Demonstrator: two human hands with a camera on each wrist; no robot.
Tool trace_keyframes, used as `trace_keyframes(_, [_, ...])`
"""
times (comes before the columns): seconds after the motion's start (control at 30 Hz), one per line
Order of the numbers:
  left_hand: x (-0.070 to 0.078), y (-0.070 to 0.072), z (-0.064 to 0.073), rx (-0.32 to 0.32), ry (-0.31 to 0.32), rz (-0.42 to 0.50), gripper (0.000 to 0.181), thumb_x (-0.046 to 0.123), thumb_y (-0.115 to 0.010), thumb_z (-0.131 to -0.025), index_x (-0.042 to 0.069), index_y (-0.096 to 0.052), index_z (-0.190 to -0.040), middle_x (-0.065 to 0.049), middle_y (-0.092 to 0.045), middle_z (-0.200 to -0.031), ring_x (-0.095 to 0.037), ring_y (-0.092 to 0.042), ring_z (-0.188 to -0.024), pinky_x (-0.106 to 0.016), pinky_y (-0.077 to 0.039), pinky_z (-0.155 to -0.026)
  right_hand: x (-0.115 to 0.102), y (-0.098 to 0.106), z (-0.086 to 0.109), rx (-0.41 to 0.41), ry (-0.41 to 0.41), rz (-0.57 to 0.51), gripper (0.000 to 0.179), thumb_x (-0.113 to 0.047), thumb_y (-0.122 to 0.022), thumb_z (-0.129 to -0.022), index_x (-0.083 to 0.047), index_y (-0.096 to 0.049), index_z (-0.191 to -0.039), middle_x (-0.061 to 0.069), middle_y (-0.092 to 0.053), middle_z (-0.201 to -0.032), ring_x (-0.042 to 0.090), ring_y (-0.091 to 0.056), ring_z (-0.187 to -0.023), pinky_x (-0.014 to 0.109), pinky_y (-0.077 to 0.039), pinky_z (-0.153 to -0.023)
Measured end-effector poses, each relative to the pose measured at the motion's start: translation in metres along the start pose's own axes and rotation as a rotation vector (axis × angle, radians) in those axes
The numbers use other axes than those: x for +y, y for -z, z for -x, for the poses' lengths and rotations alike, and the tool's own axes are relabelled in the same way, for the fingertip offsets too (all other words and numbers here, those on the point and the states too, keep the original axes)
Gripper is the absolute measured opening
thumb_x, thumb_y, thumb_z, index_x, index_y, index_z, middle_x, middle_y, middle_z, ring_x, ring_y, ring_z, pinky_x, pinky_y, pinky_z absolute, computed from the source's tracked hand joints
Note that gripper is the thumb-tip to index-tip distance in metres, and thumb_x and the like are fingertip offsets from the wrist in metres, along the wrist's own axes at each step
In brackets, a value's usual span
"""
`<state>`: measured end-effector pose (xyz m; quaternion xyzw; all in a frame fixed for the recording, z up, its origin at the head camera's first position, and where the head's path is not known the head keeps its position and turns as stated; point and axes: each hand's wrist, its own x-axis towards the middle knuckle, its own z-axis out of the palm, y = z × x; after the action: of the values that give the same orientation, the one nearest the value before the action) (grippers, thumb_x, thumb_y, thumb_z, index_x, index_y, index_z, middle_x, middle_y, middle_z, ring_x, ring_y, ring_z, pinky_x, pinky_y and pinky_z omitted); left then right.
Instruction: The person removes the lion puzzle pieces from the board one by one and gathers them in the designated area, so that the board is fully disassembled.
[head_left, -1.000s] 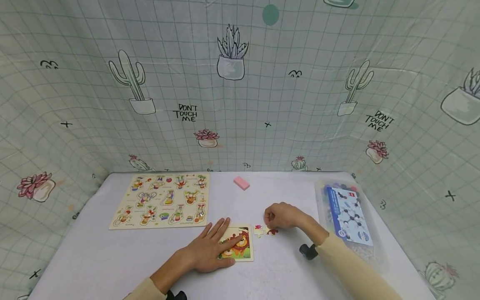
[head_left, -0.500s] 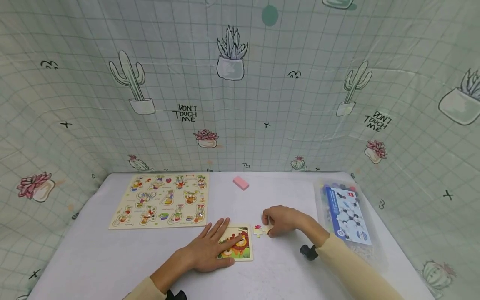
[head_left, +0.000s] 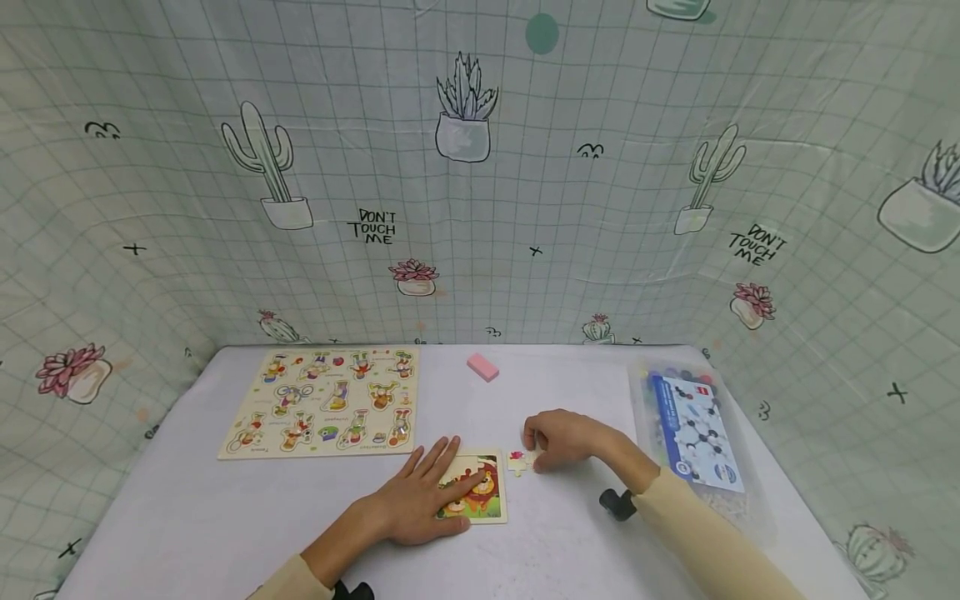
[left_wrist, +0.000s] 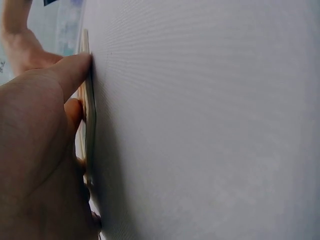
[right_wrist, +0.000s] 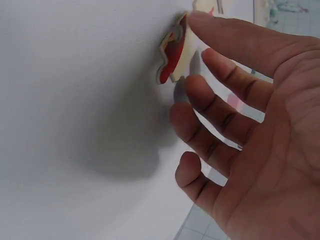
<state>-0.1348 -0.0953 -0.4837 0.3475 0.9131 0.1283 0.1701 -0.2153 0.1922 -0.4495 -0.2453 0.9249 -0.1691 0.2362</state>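
Observation:
My left hand [head_left: 416, 497] lies with fingers spread on a small square lion puzzle [head_left: 487, 492], and in the left wrist view its thumb reaches the board's edge. To the right of that board, my right hand [head_left: 566, 439] is low over the table. A red and cream puzzle piece [right_wrist: 175, 56] sits at its thumb tip in the right wrist view, while the other fingers curve loosely, a gap showing between them. The head view hides this piece beneath the hand. Another piece [head_left: 517, 462], with a pink flower, lies between the board and my right hand.
A large wooden puzzle board [head_left: 322, 404] with figures lies at the back left. A pink block [head_left: 482, 367] is at the back middle. On the right stands a clear plastic box [head_left: 693, 442] with a blue and white label. A patterned cloth [head_left: 480, 208] hangs behind the white table.
My right hand has shifted slightly left and down, its thumb now over the red and cream piece, which was visible beside it earlier. The left hand stays on the lion puzzle.

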Motion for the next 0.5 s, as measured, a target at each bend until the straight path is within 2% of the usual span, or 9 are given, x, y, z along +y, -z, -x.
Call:
trace_keyframes(0.2, [0.000,-0.001,0.000,-0.005,0.001,0.013,0.066,0.062,-0.044,-0.100,0.039,-0.027,-0.159,-0.015,0.003,-0.169,-0.032,0.005,-0.156,-0.058,-0.005,-0.122,-0.015,-0.003,-0.008,0.038,0.144,-0.072,0.007,-0.011,-0.070,-0.094,-0.017,-0.068,-0.098,-0.004,-0.057,-0.082,0.010,-0.054,-0.066,0.026,-0.047,-0.060])
trace_keyframes(0.37, [0.000,-0.002,0.000,0.018,-0.017,-0.016,0.063,0.062,-0.043,-0.100,0.040,-0.031,-0.158,-0.016,-0.002,-0.169,-0.035,0.002,-0.155,-0.060,-0.009,-0.121,-0.030,-0.011,-0.017,0.043,0.248,-0.058,0.015,-0.012,-0.069,-0.094,-0.019,-0.073,-0.107,-0.008,-0.058,-0.087,0.007,-0.053,-0.076,0.024,-0.048,-0.069])
trace_keyframes(0.5, [-0.001,-0.003,0.000,0.037,-0.028,-0.052,0.061,0.064,-0.042,-0.100,0.042,-0.034,-0.156,-0.015,-0.007,-0.169,-0.037,-0.003,-0.155,-0.061,-0.014,-0.120,-0.037,-0.018,-0.024,0.019,0.283,-0.032,0.021,-0.013,-0.071,-0.092,-0.021,-0.076,-0.111,-0.007,-0.060,-0.092,0.006,-0.053,-0.080,0.024,-0.048,-0.075])
